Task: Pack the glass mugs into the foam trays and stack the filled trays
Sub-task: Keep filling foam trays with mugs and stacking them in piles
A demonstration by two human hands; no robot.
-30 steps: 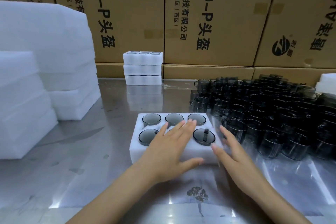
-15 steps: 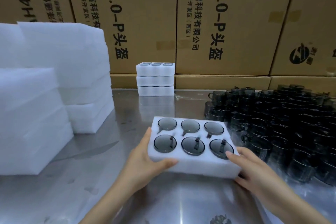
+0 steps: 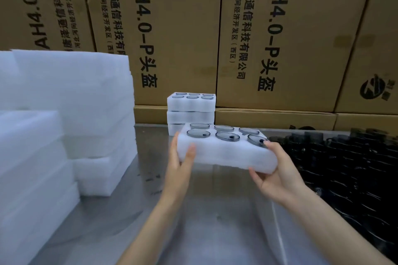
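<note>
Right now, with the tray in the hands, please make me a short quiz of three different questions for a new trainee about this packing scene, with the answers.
1. True or false: the held foam tray rests flat on the metal table.
2. How many filled trays already stand in the stack at the back wall?
   A. one  B. three  C. five
3. Fill in: the loose dark mugs lie on the person's ______ side.

Key
1. False. The left hand and the right hand grip its two ends, and it is lifted clear of the table.
2. B, three.
3. Right.
</note>
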